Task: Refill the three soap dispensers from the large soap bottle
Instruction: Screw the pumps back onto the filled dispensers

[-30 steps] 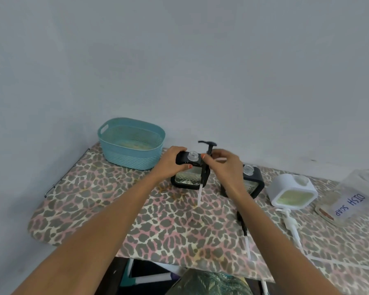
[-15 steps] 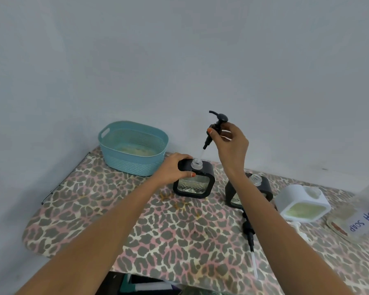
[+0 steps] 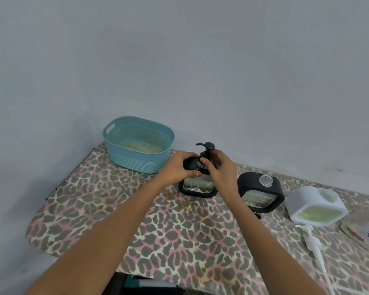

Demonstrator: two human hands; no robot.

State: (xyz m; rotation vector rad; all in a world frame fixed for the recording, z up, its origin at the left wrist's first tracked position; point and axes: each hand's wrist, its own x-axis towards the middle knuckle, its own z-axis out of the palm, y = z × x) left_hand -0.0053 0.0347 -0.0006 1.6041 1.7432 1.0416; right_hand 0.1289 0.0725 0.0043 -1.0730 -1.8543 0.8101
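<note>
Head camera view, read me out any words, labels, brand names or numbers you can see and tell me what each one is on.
"OAP", upside down in blue letters: on a white label on the clear soap bottle lying at the right edge; the frame cuts off the rest of the word.
No other text shows on the two black dispensers, the white dispenser, the white pump or the teal basket.

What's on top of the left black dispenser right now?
A black pump stands upright in the neck of the left black dispenser. The right hand grips its collar; the left hand holds the dispenser's top. The fingers cover the neck, so whether the collar is screwed down cannot be seen.
</note>
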